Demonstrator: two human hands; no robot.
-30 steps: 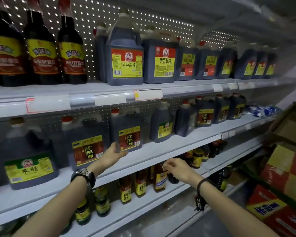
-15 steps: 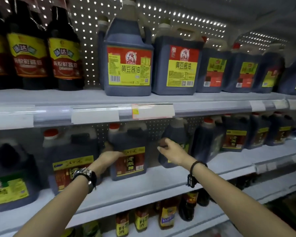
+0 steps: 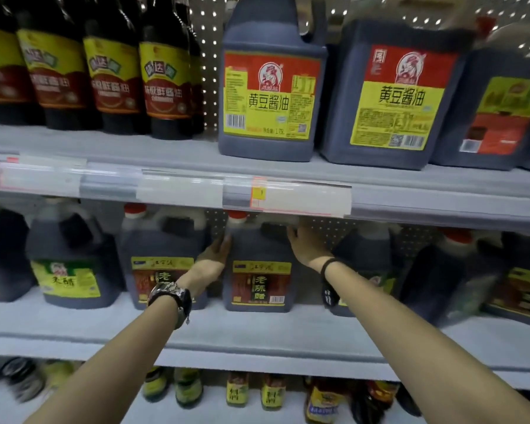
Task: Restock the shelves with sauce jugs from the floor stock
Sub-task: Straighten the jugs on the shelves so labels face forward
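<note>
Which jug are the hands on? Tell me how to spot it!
Look at the middle shelf, under the yellow-labelled soy sauce jugs. Among its dark jugs, two wear the same red-brown label; it is the right-hand vinegar jug, the one with a left hand and right hand against its sides.

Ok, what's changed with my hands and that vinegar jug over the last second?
The right hand rose from near the shelf edge and now touches the red-capped vinegar jug at its upper right. The left hand slid higher up the jug's left side and presses there. The jug still stands upright on the middle shelf, neighbouring jugs as before.
</note>
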